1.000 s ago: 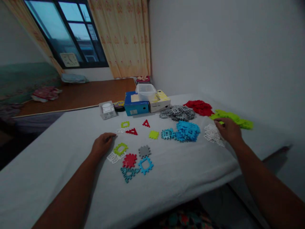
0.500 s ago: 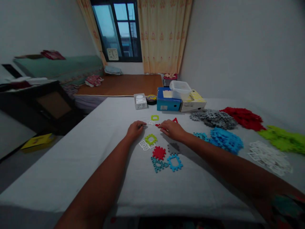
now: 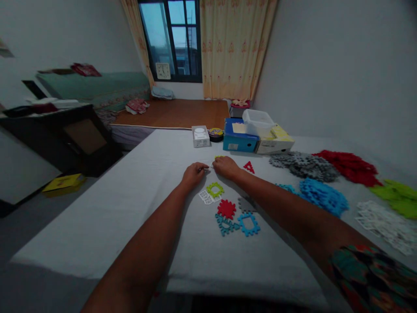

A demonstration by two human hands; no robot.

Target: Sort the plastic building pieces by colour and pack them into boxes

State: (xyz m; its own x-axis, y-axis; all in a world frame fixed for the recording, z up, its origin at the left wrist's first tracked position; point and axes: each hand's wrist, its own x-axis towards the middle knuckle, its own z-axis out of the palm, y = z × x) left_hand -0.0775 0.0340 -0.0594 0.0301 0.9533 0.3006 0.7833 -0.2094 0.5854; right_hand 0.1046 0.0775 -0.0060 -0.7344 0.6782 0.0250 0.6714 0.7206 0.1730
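Across the table (image 3: 97, 230) from the white pile (image 3: 386, 226), my right hand (image 3: 226, 167), its grip unclear to me, has just joined my left hand (image 3: 193, 176), which seems to pinch the white piece (image 3: 211, 166) between them, bringing both there.

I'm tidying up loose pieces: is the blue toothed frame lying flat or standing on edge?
Flat: the blue toothed frame lies on the white cloth, its broad face and central opening turned upward.
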